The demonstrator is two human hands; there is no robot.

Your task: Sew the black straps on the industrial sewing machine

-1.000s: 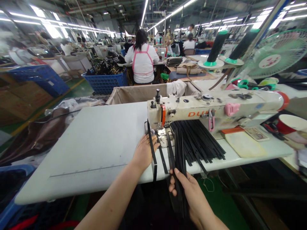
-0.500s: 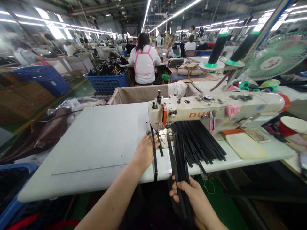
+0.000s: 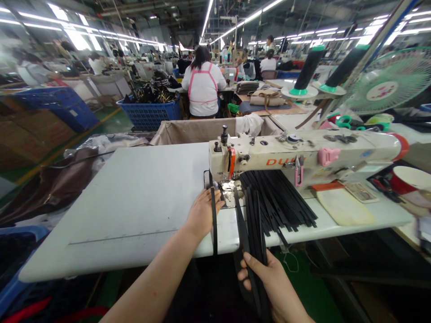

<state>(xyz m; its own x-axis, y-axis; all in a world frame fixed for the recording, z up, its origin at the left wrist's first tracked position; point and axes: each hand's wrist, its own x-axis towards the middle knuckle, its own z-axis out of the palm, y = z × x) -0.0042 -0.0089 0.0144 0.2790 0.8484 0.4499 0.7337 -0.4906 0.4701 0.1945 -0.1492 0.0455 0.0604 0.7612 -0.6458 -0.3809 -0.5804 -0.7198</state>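
My left hand (image 3: 202, 213) lies flat on the table beside the needle area of a white sewing machine (image 3: 256, 154), fingers stretched toward the metal needle plate (image 3: 230, 193). One narrow black strip (image 3: 214, 229) runs down from the machine head, across those fingers and over the table's front edge. Below that edge, my right hand (image 3: 259, 273) is closed around a bundle of black strips (image 3: 255, 224). A single strip (image 3: 240, 215) on the bundle's left reaches up to the needle plate. More black strips (image 3: 283, 202) lie fanned out under the machine arm.
Pink-handled snips (image 3: 298, 172) are on the machine's front. Two black thread cones (image 3: 308, 69) and a green fan (image 3: 384, 89) stand behind it at right. A fabric-lined bin (image 3: 195, 131) sits beyond the table. Further off, a person in a pink-strapped apron (image 3: 204, 89) sits facing away.
A short strip end by my left fingertips no longer shows. The strip across my left fingers hangs slightly further left. My right hand keeps its hold on the bundle.
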